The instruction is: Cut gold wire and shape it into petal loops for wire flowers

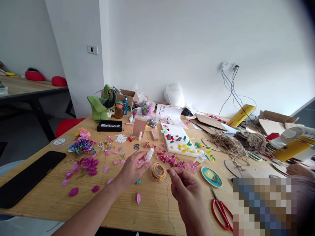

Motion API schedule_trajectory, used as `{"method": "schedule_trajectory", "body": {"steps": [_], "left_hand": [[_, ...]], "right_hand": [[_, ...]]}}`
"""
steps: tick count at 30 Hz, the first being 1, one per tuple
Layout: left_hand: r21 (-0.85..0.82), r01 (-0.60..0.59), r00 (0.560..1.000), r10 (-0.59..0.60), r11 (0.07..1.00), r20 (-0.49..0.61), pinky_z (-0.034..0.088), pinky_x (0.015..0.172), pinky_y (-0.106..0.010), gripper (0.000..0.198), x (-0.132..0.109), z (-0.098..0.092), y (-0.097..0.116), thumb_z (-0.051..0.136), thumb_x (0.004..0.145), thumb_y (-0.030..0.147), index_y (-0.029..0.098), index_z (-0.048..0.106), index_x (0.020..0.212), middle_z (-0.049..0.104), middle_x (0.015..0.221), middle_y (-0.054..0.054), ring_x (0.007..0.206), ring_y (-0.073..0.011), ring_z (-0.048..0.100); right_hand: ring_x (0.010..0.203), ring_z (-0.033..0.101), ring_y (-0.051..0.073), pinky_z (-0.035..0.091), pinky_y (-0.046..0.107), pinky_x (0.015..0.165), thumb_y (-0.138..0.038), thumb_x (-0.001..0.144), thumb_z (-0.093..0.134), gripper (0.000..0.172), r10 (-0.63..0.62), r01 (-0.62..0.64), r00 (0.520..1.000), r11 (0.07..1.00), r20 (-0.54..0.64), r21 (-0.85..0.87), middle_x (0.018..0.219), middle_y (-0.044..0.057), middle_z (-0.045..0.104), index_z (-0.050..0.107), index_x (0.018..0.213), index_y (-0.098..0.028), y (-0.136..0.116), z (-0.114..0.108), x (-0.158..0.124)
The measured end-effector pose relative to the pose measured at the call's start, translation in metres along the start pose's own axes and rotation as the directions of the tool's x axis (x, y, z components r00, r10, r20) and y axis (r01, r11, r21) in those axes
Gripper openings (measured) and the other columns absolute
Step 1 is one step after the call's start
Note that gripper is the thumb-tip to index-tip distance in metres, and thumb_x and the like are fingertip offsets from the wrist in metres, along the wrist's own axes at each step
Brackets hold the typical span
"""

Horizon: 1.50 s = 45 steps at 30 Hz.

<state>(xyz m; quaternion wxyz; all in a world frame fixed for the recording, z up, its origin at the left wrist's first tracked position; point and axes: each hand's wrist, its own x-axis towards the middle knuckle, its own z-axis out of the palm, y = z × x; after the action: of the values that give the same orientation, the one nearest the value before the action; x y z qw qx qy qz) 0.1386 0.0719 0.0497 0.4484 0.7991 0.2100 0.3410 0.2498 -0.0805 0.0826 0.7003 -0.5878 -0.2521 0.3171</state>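
The spool (158,172) of golden wire lies on the worktop (98,200) between the two hands. To its upper left, the left hand (135,166) is closed around a small white bottle (149,155), nozzle up. Just right of the spool, the right hand (184,186) has thumb and forefinger pinched together on a thin piece (168,170), too small to make out. Pink flowers (169,159) lie just beyond the spool, with a white board (176,132) behind them. Right of the spool are an oval hoop (211,177) and, nearer, red-handled scissors (222,209); a loose petal (138,198) lies to its lower left.
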Motion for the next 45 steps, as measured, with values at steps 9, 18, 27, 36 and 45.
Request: {"method": "schedule_trajectory", "body": {"steps": [9,18,27,36,45], "left_hand": [[-0.418,0.162,0.982,-0.103,0.894,0.161,0.044,0.064,-0.025,0.042,0.026,-0.003,-0.002,0.064,0.081,0.047,0.015,0.061,0.108,0.060,0.082,-0.003,0.070,-0.0136,0.055],[-0.488,0.276,0.960,-0.210,0.828,0.186,0.040,0.059,-0.023,0.043,0.020,-0.001,-0.017,0.061,0.082,0.050,0.015,0.061,0.107,0.061,0.087,-0.003,0.066,-0.0108,0.053],[-0.483,0.232,0.968,-0.149,0.844,0.204,0.046,0.078,-0.028,0.031,0.022,-0.001,-0.007,0.059,0.086,0.040,0.018,0.065,0.106,0.064,0.095,-0.004,0.083,-0.0163,0.058],[-0.498,0.216,0.976,-0.168,0.840,0.140,0.049,0.085,-0.032,0.037,0.017,0.003,-0.016,0.063,0.084,0.036,0.022,0.057,0.117,0.066,0.106,-0.006,0.097,-0.0205,0.061],[-0.594,0.215,0.977,-0.164,0.776,0.139,0.051,0.087,-0.033,0.038,0.018,0.002,-0.015,0.066,0.083,0.033,0.023,0.063,0.120,0.064,0.118,-0.007,0.101,-0.0207,0.060]], "right_hand": [[0.036,0.020,0.001,0.013,0.014,0.035,-0.044,0.063,0.082,0.041,-0.061,0.027,0.977,0.986,0.204,0.164,0.046,-0.012,0.037,0.053,0.077,-0.017,-0.036,0.019,0.070],[0.031,0.015,-0.002,0.010,0.013,0.030,-0.040,0.061,0.080,0.038,0.096,-0.185,0.936,0.953,0.338,0.241,0.046,-0.011,0.043,0.052,0.073,-0.017,0.012,0.034,0.108],[0.030,0.016,-0.002,0.009,0.012,0.030,-0.037,0.061,0.079,0.035,0.207,-0.300,0.905,0.930,0.372,0.213,0.044,-0.011,0.044,0.055,0.076,-0.017,0.029,0.036,0.107],[0.031,0.018,-0.003,0.010,0.012,0.031,-0.037,0.062,0.081,0.037,0.185,-0.291,0.907,0.925,0.378,0.245,0.045,-0.011,0.045,0.057,0.080,-0.016,0.035,0.038,0.104],[0.030,0.019,-0.003,0.011,0.012,0.031,-0.035,0.063,0.082,0.035,0.171,-0.329,0.872,0.899,0.459,0.289,0.047,-0.010,0.046,0.055,0.073,-0.016,0.029,0.036,0.101]]}}
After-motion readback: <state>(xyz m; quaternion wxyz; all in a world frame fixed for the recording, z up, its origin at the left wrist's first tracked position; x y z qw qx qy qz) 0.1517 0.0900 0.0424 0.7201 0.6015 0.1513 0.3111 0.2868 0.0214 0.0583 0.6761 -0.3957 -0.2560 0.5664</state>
